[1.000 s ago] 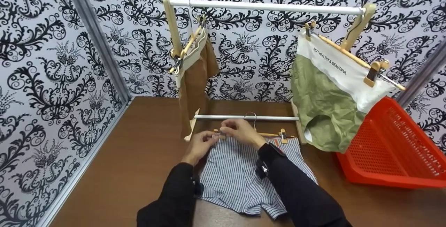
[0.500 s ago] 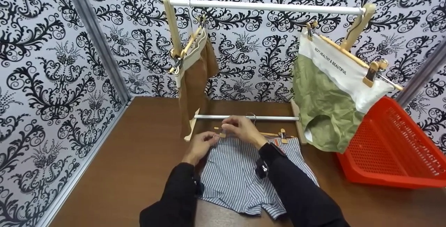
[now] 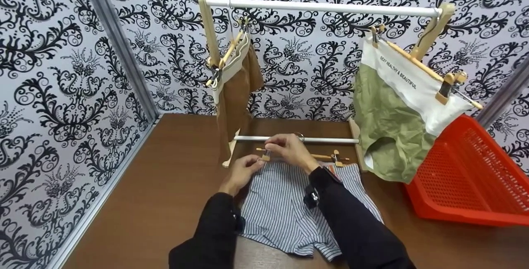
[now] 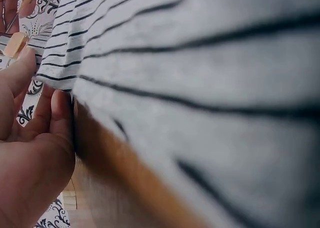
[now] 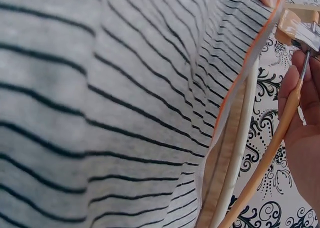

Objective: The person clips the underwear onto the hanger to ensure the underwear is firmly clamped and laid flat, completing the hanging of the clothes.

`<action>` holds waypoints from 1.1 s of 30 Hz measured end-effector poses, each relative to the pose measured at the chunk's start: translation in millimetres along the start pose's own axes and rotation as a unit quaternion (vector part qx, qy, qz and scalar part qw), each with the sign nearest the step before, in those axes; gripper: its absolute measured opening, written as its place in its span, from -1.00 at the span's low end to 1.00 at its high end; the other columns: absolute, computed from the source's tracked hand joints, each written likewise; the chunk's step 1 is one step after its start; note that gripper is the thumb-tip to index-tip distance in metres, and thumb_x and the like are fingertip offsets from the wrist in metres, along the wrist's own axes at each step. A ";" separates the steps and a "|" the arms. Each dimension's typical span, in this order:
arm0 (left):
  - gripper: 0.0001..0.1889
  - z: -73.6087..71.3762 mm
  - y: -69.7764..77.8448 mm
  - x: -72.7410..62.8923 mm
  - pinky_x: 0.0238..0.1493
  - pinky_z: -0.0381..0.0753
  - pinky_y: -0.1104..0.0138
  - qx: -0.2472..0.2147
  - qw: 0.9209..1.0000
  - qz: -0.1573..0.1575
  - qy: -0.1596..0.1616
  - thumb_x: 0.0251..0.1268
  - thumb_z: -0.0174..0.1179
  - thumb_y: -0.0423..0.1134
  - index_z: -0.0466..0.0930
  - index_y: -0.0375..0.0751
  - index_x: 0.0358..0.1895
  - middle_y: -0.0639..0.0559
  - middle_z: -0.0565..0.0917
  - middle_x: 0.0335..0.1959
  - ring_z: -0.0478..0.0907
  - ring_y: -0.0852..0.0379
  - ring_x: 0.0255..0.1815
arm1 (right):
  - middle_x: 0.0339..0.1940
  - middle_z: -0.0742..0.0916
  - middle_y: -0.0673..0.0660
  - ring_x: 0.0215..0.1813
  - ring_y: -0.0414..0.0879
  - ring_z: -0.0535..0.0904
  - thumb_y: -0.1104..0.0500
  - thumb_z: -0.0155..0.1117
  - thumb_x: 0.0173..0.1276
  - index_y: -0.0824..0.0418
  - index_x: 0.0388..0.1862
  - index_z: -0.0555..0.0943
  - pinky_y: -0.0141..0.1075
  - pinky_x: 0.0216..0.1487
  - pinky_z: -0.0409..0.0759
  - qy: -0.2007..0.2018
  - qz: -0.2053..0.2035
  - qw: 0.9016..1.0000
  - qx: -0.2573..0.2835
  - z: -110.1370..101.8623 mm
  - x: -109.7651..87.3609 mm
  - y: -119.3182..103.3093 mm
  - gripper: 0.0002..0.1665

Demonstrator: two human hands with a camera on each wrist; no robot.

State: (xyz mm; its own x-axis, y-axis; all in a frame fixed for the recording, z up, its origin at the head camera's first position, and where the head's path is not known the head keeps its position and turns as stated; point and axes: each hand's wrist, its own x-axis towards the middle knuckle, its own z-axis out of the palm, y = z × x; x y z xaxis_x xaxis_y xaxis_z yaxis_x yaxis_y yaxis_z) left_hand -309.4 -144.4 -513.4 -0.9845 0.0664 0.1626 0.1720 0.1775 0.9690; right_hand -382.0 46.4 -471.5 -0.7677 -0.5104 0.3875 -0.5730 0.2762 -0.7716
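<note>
Blue-and-white striped shorts (image 3: 285, 207) lie on the table with their waistband toward the rack. My left hand (image 3: 241, 173) pinches the left waistband corner between thumb and fingers, as the left wrist view shows close up. My right hand (image 3: 291, 151) pinches the left clip (image 3: 266, 157) of a wooden clip hanger (image 5: 280, 143). That clip sits right at the waistband edge, beside my left fingertips. The hanger's other clip (image 3: 338, 159) is at the right end of the waistband. Part of the hanger bar is hidden behind my right hand.
A rack with a white top rail (image 3: 322, 6) stands behind. Brown shorts (image 3: 235, 91) hang at its left, green shorts (image 3: 384, 124) with a white waistband at its right. A red basket (image 3: 467, 215) is at the right. The rack's lower rail (image 3: 326, 140) runs just beyond the hanger.
My right hand has lifted slightly, raising the hanger's left clip a little from the waistband. My left hand stays at the waistband corner. The head view has shifted slightly.
</note>
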 end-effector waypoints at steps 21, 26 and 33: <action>-0.76 0.4 -5.7 -0.6 -0.04 0.47 0.28 -0.016 0.998 -0.042 0.034 0.47 0.24 -0.23 0.68 -0.38 -0.03 -0.08 0.67 -0.14 0.52 0.09 -0.14 | -0.17 0.80 0.07 -0.14 -0.08 0.69 0.17 0.39 0.39 0.24 -0.10 0.76 -0.18 0.05 0.61 -0.031 0.068 0.997 0.005 -2.7 1.0 -3.2 -0.80; -0.76 0.1 -3.9 -1.3 -0.06 0.46 0.29 -0.020 0.998 -0.034 0.044 0.45 0.25 -0.24 0.68 -0.38 -0.04 -0.09 0.68 -0.14 0.52 0.10 -0.14 | -0.20 0.80 0.09 -0.17 -0.06 0.68 0.18 0.38 0.40 0.34 -0.09 0.75 -0.19 0.00 0.61 -0.030 0.050 0.998 0.000 -0.8 1.1 -3.4 -0.76; -0.78 2.8 -4.6 -0.2 -0.07 0.46 0.32 -0.026 0.997 -0.042 0.056 0.43 0.27 -0.26 0.69 -0.39 -0.08 -0.05 0.68 -0.18 0.52 0.12 -0.16 | -0.26 0.80 0.07 -0.23 -0.16 0.65 0.22 0.38 0.40 0.33 -0.15 0.76 -0.30 -0.08 0.57 -0.025 0.027 0.999 0.000 6.2 0.5 0.7 -0.82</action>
State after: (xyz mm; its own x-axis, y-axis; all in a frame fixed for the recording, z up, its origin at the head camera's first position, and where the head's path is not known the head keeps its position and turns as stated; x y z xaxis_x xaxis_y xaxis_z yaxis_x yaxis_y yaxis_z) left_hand -309.9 -142.6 -518.4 -0.9935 -0.0580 0.0983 0.0904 0.1265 0.9878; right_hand -381.1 41.2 -475.0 -0.7819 -0.5352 0.3196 -0.5314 0.3044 -0.7905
